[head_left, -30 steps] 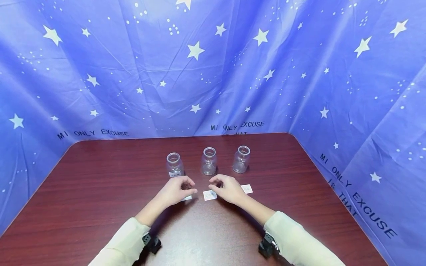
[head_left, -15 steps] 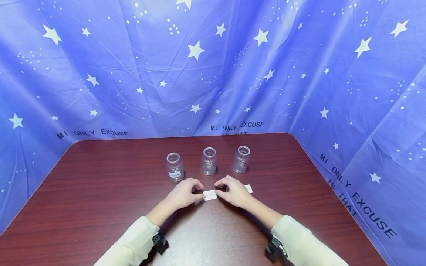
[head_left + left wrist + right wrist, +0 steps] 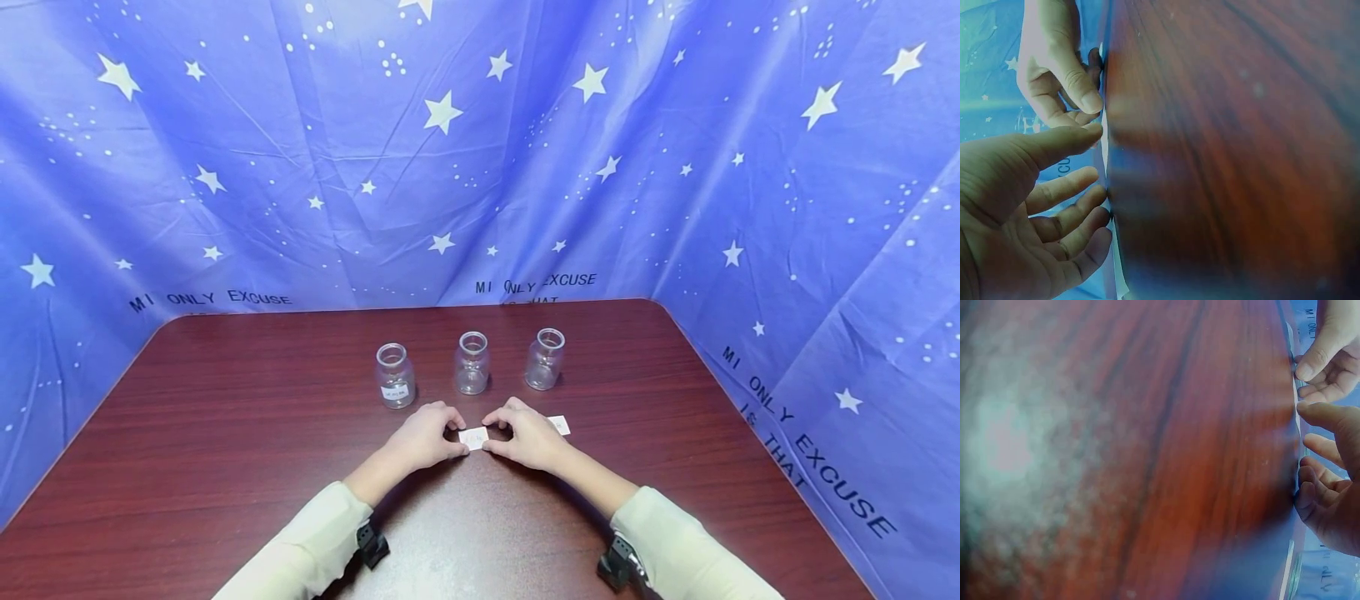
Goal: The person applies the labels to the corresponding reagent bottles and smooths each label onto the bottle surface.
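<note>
A small white paper label [image 3: 473,438] with writing lies on the table between my hands. My left hand [image 3: 426,435] rests at its left side, thumb by the lower corner and fingers by the upper one. At the opposite side is my right hand [image 3: 527,435], its thumb and fingertips right at the label's edge. Both wrist views show thumb and fingers spread apart, low at the tabletop. Another white label [image 3: 559,425] shows partly behind the right hand. Beyond the hands stand an open glass jar [image 3: 395,377] bearing a label, a middle jar [image 3: 472,367] and a right jar [image 3: 543,362].
The dark red wooden table [image 3: 247,417] has rounded far corners. A blue curtain [image 3: 337,150] with white stars hangs behind it and along the right side. Black wrist cameras are strapped at both cream sleeves [image 3: 300,537].
My left hand has moved right, from in front of the labelled jar to the middle label. The right hand has shifted slightly right, uncovering that label's right edge. The jars stand where they were.
</note>
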The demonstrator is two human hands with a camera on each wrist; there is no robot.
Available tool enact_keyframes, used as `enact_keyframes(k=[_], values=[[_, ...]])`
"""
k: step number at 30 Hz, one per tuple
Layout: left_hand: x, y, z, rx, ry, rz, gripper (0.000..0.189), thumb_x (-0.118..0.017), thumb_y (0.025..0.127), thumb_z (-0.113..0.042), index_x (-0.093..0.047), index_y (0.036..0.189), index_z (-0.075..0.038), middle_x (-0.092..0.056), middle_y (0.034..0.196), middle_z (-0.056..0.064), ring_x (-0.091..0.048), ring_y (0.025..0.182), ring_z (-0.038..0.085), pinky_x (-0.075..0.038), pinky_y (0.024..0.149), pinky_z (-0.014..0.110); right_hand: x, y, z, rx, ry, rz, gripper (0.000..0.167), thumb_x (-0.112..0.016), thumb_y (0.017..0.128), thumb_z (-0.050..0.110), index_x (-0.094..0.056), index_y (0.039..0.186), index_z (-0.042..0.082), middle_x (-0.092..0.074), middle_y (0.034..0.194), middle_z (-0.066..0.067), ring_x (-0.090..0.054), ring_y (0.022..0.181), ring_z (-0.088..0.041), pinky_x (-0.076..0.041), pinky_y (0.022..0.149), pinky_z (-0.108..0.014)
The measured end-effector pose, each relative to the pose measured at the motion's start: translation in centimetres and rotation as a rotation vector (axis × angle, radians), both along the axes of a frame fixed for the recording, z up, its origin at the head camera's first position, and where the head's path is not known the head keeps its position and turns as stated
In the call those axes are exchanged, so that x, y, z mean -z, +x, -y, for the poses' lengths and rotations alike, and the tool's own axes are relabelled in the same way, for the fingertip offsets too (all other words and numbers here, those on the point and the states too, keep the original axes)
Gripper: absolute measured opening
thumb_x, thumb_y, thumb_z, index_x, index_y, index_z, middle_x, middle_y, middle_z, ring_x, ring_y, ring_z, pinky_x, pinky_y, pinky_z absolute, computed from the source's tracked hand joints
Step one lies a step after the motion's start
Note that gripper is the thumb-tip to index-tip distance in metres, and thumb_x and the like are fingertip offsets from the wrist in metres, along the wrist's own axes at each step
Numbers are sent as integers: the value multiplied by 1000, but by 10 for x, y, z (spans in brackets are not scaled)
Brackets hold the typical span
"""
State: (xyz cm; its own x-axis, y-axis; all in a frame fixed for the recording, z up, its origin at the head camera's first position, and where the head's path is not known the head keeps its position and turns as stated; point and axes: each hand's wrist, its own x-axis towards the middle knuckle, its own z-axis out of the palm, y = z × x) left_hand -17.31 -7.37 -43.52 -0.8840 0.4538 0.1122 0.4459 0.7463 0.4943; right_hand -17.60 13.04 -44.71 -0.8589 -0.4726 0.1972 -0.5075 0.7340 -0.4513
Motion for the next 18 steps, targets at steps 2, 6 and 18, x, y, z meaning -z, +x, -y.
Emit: enact_keyframes(k=[2, 6, 18], values=[[0, 0, -1, -10, -20, -2, 27, -80, 68, -23, -66, 87, -9, -59, 83, 1, -54, 79, 15, -45, 72, 31, 0, 0, 1, -3, 15, 1, 29, -77, 74, 30, -69, 98, 16, -52, 82, 5, -43, 66, -2, -35, 56, -17], [0, 1, -2, -19, -43, 0, 26, -80, 68, -23, -67, 87, -9, -58, 83, 1, -53, 79, 15, -45, 71, 31, 0, 0, 2, -6, 26, -4, 27, -77, 74, 30, -69, 96, 16, -51, 81, 6, -42, 66, -2, -35, 56, -17], [-1, 2, -4, -13, -62, -3, 18, -78, 70, -21, -68, 81, -12, -55, 79, 0, -48, 74, 13, -41, 66, 27, -4, -1, 4, -13, 31, -1, 25, -77, 73, 29, -70, 93, 16, -52, 80, 5, -48, 69, -5, -39, 60, -18]])
